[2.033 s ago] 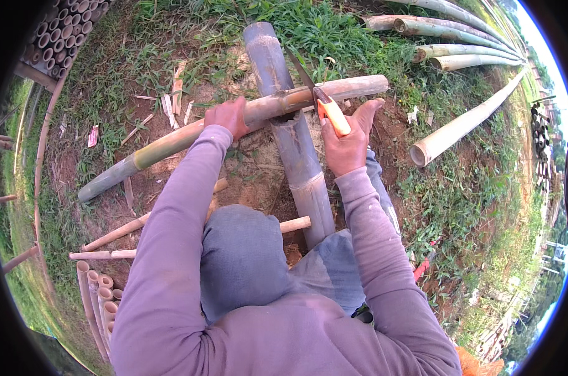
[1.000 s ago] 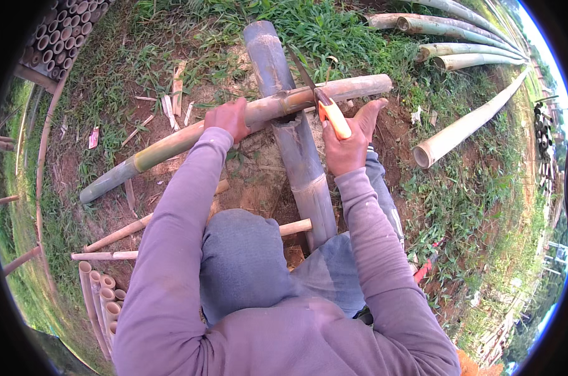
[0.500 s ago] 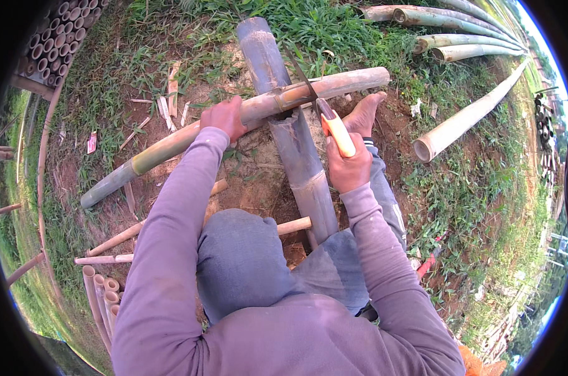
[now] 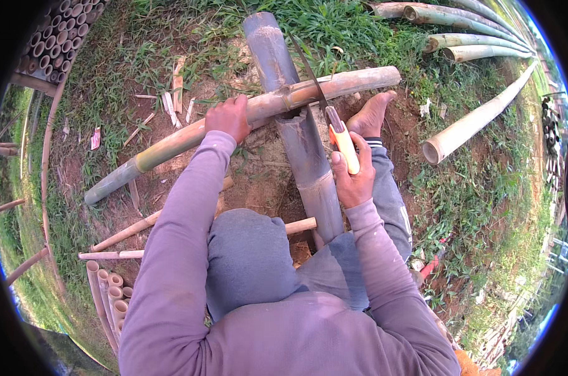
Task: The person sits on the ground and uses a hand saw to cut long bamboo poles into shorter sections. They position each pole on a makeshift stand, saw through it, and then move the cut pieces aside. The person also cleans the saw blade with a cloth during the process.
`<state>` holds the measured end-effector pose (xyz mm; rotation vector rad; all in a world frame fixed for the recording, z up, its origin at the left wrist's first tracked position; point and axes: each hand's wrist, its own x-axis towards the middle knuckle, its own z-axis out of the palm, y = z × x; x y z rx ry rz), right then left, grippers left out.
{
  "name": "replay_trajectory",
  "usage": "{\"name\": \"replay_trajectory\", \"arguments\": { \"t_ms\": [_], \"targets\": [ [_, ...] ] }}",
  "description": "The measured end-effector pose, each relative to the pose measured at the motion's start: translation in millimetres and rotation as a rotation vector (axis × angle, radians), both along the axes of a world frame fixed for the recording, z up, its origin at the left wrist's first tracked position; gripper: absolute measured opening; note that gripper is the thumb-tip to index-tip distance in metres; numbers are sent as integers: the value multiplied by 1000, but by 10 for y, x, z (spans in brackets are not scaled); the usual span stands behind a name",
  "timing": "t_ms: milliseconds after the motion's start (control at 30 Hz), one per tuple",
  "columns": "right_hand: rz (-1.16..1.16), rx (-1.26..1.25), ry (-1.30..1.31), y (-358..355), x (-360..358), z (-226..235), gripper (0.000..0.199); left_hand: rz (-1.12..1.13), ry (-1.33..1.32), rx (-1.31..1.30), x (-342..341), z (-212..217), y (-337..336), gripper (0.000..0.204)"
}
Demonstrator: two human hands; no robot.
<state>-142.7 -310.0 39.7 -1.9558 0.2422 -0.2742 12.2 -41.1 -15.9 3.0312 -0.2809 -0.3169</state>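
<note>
Outdoors, a person's left hand (image 4: 227, 119) clasps a long, round, tan-and-green bamboo pole (image 4: 171, 147), fingers wrapped over its top, as it lies across a thick grey bamboo log (image 4: 314, 156). The right hand (image 4: 358, 177) grips a cream-and-orange-handled saw (image 4: 342, 141), fingers closed around the handle, the thin dark blade (image 4: 310, 74) crossing the pole just right of the log. The pole appears to be in one piece, so the sawing looks unfinished; how deep any cut runs, and how much is left, cannot be told. A bare foot (image 4: 371, 113) rests nearby.
</note>
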Motion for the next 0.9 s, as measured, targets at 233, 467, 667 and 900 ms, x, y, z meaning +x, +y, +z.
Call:
{"name": "replay_trajectory", "arguments": {
  "t_ms": [233, 467, 667, 900],
  "targets": [
    [71, -250, -78, -51, -547, 777, 51, 10, -69, 15, -29, -34, 84, 58],
    [21, -360, -180, -70, -340, 282, 47, -7, -103, -1, -12, -123, -39, 54],
    [8, -136, -149, -11, -90, -108, 52, 20, -64, 26, -8, 6, 33, 58],
    [-22, -118, -167, -6, -180, -202, 55, -63, -84, -64, 4, 52, 56, 68]
  ]
}}
